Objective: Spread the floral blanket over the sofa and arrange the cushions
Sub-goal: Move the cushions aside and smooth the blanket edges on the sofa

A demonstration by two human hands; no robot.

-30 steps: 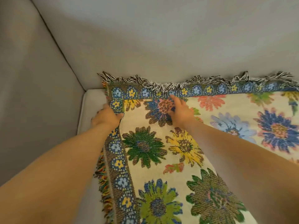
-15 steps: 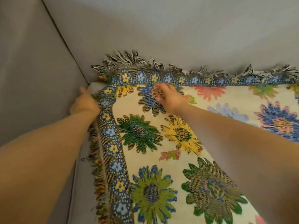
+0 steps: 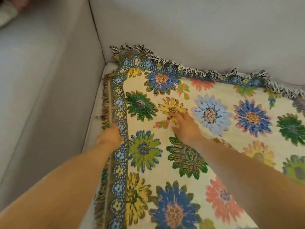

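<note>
Head camera looks down at a woven floral blanket with cream ground and blue flowered border (image 3: 189,146) lying flat on the seat of a pale grey fabric sofa (image 3: 198,30), its corner pushed toward the angle where the backrest meets the armrest. Left hand (image 3: 109,137) sits at the blanket's side edge, fingers curled round the blue border and its multicoloured fringe (image 3: 105,106), gripping it. Right hand (image 3: 185,125) lies palm down on the cream weave, fingers straight and spread, fingertips touching a yellow woven flower (image 3: 171,106). Black-and-white tassel fringe (image 3: 194,69) runs along the back edge against the backrest. Blanket looks coarse and textured; the sofa cloth is smooth and padded.
</note>
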